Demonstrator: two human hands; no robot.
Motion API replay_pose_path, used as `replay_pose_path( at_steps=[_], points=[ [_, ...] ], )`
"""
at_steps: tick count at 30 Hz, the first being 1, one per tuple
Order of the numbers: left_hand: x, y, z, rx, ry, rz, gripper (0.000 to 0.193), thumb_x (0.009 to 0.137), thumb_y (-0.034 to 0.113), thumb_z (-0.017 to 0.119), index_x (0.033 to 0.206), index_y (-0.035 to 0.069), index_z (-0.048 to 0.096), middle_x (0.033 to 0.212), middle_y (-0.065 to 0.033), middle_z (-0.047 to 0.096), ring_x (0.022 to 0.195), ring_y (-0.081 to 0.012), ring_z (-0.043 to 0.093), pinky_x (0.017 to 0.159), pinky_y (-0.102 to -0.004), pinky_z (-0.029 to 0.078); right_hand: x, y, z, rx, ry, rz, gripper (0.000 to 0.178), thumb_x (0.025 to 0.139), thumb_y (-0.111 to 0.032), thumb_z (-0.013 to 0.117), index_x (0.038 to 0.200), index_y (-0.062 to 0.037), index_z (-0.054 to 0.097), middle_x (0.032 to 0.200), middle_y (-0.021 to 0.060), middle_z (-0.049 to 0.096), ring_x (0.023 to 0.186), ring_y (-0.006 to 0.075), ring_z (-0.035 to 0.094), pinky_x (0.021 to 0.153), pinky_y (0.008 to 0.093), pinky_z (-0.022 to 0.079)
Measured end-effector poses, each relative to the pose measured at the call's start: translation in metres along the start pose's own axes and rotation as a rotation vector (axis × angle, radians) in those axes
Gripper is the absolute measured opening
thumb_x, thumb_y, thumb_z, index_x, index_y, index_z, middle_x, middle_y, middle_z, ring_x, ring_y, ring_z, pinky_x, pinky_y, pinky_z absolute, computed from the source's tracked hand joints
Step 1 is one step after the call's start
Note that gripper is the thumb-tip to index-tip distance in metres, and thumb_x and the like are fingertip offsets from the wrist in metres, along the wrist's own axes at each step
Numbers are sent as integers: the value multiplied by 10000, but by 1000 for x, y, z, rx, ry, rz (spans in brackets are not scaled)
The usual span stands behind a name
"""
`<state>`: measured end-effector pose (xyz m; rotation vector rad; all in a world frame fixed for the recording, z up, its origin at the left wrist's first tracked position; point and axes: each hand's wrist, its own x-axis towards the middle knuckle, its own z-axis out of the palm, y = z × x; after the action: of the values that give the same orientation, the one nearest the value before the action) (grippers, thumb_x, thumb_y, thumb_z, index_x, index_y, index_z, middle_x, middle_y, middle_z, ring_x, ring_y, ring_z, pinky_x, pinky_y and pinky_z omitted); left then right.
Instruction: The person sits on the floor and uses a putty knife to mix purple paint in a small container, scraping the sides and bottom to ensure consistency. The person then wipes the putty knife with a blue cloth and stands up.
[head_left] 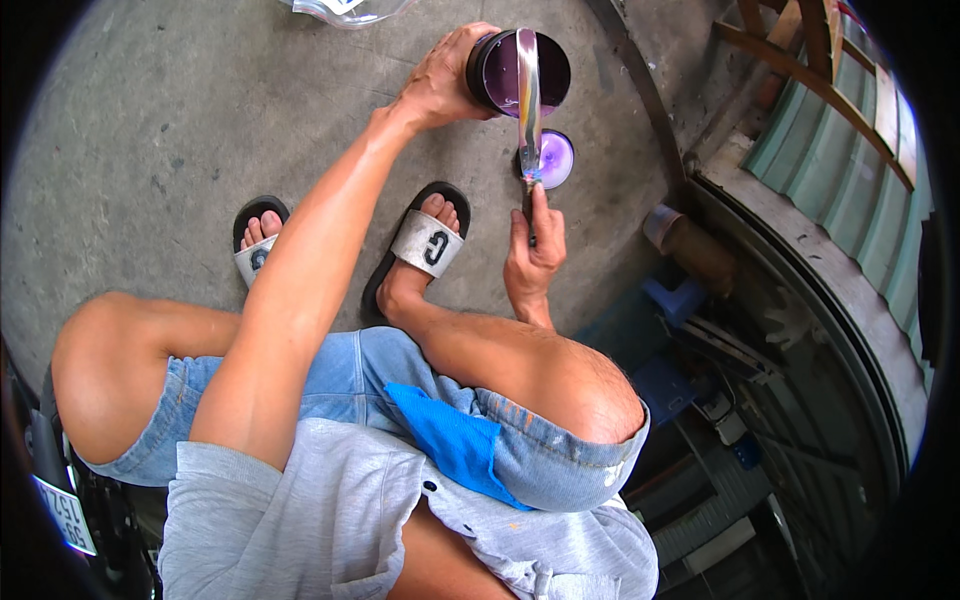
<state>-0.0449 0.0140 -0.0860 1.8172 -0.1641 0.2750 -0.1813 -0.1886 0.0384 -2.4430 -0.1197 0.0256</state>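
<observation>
My left hand (440,80) wraps round the side of a dark paint can (484,75), which is tilted so that its mouth and purple inside show. In my right hand (533,262) is the dark handle of a long, flat metal spatula (529,110). Its shiny blade reaches across the can's mouth, with the rounded tip near the far rim; whether it touches the rim I cannot tell. Just below the can, a round lid (557,160) with purple on its face lies on the floor, partly behind the spatula.
Grey concrete floor (150,180) spreads around my sandalled feet. A clear plastic bag (352,12) lies at the far edge. A brown cylindrical container (700,250) and a blue plastic thing (675,300) stand at the right, near a corrugated green panel (800,130). A blue cloth (450,435) rests on my lap.
</observation>
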Motion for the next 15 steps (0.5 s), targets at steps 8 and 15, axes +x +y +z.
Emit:
replay_pose_path(
  at_steps=[8,15],
  points=[
    [-3,-2,2,-32,-7,-72,992,506,218,946,1353,129,438,1348,-87,533,1277,-319,508,1095,-421,417,-56,18,-39,-187,-20,-37,583,781,119,664,1322,-97,634,710,95,497,580,180,486,555,284,443],
    [0,-5,4,-6,15,-24,971,507,216,944,1335,130,445,1308,-83,551,1253,-304,527,1081,-410,429,-80,16,-91,230,59,485,488,839,61,655,1314,-11,568,782,30,557,656,112,505,631,244,418]
  ],
)
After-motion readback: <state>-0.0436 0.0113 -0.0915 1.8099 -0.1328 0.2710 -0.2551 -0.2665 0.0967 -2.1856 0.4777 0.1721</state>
